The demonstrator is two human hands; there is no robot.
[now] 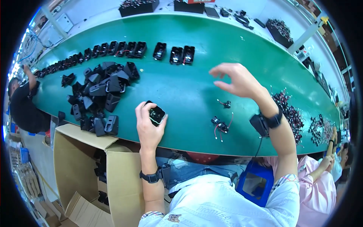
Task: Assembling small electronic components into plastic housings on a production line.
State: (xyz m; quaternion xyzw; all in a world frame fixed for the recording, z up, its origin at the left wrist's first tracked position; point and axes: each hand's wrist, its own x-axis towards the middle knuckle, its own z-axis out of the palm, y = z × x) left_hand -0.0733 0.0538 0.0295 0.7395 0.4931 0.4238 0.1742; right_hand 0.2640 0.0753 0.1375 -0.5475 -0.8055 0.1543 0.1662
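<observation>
The hands are apart. The left hand (148, 128) is clamped around a black case (156, 114), its open side facing up, just above the green table (185, 130). The right hand (237, 80) is bare and loosely curled over the table, with a gap between thumb and fingers, at 2 o'clock from the left.

At 6 o'clock from the right hand lie a small black part (226, 104) with short wires and, beyond it, a clump of similar parts (219, 124) with red wires. A large heap of wired parts (289, 115) sits at 4 o'clock; farther that way, a co-worker's hand (334, 134) is at a smaller heap (320, 130).

From the left hand, a jumbled pile of black shells (99, 89) lies at 10 o'clock. A long row of black cases (121, 48) curves from 11 to 10 o'clock, and 3 separate cases (176, 55) stand between 12 and 1. A cardboard box (124, 185) stands open at 7 o'clock.
</observation>
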